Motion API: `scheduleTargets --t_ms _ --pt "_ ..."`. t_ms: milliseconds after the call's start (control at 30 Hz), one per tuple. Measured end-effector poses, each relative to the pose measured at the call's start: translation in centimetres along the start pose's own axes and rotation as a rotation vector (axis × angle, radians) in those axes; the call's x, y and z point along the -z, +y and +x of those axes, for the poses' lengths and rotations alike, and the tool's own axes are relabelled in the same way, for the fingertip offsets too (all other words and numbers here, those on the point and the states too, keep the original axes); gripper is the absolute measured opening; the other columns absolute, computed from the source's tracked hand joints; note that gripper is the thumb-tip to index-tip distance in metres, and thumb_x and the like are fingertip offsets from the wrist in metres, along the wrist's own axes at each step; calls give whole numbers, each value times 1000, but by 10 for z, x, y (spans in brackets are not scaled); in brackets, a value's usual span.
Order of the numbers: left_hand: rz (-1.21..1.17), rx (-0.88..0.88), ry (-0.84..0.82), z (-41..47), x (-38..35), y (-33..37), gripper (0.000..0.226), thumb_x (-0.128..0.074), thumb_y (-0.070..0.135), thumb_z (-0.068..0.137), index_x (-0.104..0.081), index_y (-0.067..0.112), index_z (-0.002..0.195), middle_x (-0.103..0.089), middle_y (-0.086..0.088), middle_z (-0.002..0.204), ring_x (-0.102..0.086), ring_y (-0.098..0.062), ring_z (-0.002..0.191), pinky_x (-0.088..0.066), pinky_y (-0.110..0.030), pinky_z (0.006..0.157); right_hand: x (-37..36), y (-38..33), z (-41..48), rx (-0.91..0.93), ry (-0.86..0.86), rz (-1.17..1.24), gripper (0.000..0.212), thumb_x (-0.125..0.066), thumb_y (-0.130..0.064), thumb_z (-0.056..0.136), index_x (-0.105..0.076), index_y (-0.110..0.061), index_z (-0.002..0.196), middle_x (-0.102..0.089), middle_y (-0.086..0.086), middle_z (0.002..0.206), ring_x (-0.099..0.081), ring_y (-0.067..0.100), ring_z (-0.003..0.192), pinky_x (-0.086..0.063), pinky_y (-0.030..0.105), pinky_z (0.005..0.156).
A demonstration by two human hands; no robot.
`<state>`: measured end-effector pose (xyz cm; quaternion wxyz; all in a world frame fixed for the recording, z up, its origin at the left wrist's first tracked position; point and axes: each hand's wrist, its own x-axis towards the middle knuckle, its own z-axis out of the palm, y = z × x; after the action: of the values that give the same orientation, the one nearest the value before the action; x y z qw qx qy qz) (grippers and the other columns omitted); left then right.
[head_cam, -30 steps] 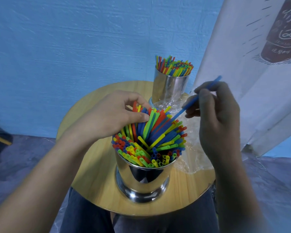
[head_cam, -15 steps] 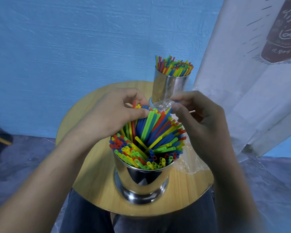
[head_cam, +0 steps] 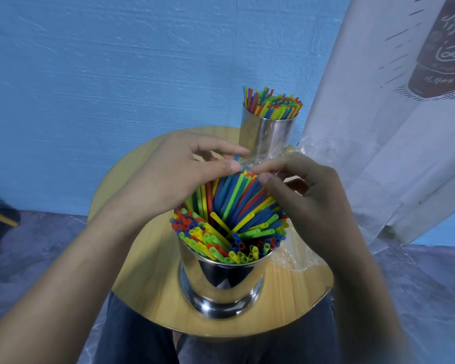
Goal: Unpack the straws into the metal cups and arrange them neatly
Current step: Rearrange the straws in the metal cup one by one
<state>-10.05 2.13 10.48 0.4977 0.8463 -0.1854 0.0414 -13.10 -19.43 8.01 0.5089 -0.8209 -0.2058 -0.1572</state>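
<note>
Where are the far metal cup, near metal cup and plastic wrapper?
far metal cup (head_cam: pixel 267 137), head view, on its shiny side wall.
near metal cup (head_cam: pixel 221 290), head view, on its front wall.
plastic wrapper (head_cam: pixel 296 258), head view, crumpled part beside the near cup.

White banner (head_cam: pixel 373 122), printed dark bottle (head_cam: pixel 443 61) with Chinese script, not legible

A wooden table (head_cam: pixel 292 295) stands near a blue wall (head_cam: pixel 116 74) and white banner (head_cam: pixel 378 114).
</note>
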Motion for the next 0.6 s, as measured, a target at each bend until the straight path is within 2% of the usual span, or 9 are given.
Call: scheduleTargets --t_ms 67,133,267,333,400,500,600 --pt "15 -5 7 0 0 0 18 -75 36 91 -78 47 105 -76 13 96 -69 -5 93 -58 -41 91 0 0 0 -1 8 -2 18 -61 -28 96 -72 -43 98 -67 -16 93 -65 16 92 -54 26 71" --pt "-10 -3 23 -1 -1 1 20 -74 31 92 -78 45 106 -77 12 93 -71 -5 94 -57 -42 94 -1 0 0 -7 18 0 18 -61 -28 96 -73 -41 97 -67 -17 92 -65 16 92 -54 27 71" --pt "-54 -24 63 -1 -3 2 20 -74 25 93 -77 41 106 -79 8 94 -74 -11 96 -59 -43 92 -1 0 0 -15 23 -11 17 -59 -29 97 -71 -42 97 -68 -18 92 -66 17 93 -57 32 72" --pt "-110 -46 101 1 0 3 17 -74 23 93 -78 36 105 -79 5 97 -74 -12 98 -60 -38 89 -1 0 0 -13 19 -18 18 -59 -30 97 -70 -45 96 -68 -18 92 -67 17 93 -58 34 72" --pt "-195 -60 163 3 5 4 16 -71 19 95 -76 30 104 -79 5 93 -73 -9 93 -57 -27 85 -1 0 0 -9 13 -25 19 -59 -32 98 -69 -48 94 -68 -20 92 -67 16 93 -59 34 72" --pt "-400 -20 296 7 12 3 15 -65 16 98 -74 26 104 -77 4 89 -71 -17 81 -57 -31 79 0 0 1 3 0 -40 14 -56 -42 98 -68 -48 94 -69 -20 93 -69 15 93 -59 33 72" --pt "-638 44 447 9 19 2 12 -62 18 101 -70 22 109 -74 5 91 -72 -18 80 -57 -27 71 0 1 1 -17 3 -42 15 -57 -42 98 -72 -40 96 -69 -19 92 -68 14 92 -59 32 72"
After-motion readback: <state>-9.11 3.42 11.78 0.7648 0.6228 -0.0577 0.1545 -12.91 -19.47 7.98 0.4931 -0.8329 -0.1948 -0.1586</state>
